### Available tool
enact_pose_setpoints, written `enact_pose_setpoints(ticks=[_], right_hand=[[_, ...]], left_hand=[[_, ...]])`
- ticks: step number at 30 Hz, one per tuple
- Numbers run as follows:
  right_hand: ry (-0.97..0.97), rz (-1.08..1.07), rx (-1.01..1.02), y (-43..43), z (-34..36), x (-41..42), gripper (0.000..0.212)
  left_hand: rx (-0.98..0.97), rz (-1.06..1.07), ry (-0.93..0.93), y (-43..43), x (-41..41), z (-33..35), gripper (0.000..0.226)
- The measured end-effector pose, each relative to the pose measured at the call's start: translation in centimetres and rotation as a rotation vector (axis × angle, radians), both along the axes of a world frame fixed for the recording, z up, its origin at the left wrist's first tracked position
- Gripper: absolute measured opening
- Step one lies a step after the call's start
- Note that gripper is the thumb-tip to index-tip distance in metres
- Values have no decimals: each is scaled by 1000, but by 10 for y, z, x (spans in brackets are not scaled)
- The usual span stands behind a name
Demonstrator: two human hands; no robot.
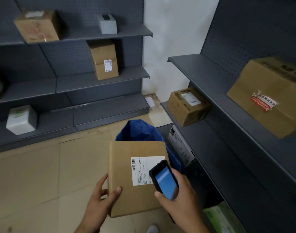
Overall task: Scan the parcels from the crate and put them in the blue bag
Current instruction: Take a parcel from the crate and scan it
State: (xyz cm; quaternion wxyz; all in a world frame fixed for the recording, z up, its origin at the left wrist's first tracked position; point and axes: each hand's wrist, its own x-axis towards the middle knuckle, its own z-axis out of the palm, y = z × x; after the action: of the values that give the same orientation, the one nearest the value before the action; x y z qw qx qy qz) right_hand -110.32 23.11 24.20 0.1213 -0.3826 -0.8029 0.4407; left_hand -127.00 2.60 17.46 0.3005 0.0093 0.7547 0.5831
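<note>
1. Your left hand (100, 200) grips the parcel (125, 185) at its left edge, thumb on top. The parcel lies flat in front of you.
2. Your right hand (182, 197) holds the scanner (165, 180) over the parcel's right side, partly covering the label (144, 170).
3. The bag (138, 132) stands on the floor (43, 174) just behind the parcel, and the parcel's far edge hides its near rim.
4. The left shelving (101, 83) is ahead of you, with two boxes on its top shelf, one box (104, 61) on the middle shelf and one (22, 120) on the bottom shelf, far left.
5. The right shelving (216, 98) runs along your right. One box (270, 98) sits on its upper shelf, another (188, 106) on the shelf below, farther back. A third (181, 145) sits lower still, just right of the bag.
</note>
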Motion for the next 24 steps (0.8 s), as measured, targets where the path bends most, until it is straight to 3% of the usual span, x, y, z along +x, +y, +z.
enact_pose_setpoints(ticks=[13, 19, 24], right_hand=[[-66, 25, 1, 86, -50, -42, 88], [-119, -36, -25, 91, -100, -59, 90], [-55, -166, -28, 97, -150, -69, 87]], left_hand=[[-201, 12, -18, 74, -51, -42, 92], [-333, -168, 17, 115, -98, -102, 87], [-498, -404, 125, 158, -138, -167, 90]])
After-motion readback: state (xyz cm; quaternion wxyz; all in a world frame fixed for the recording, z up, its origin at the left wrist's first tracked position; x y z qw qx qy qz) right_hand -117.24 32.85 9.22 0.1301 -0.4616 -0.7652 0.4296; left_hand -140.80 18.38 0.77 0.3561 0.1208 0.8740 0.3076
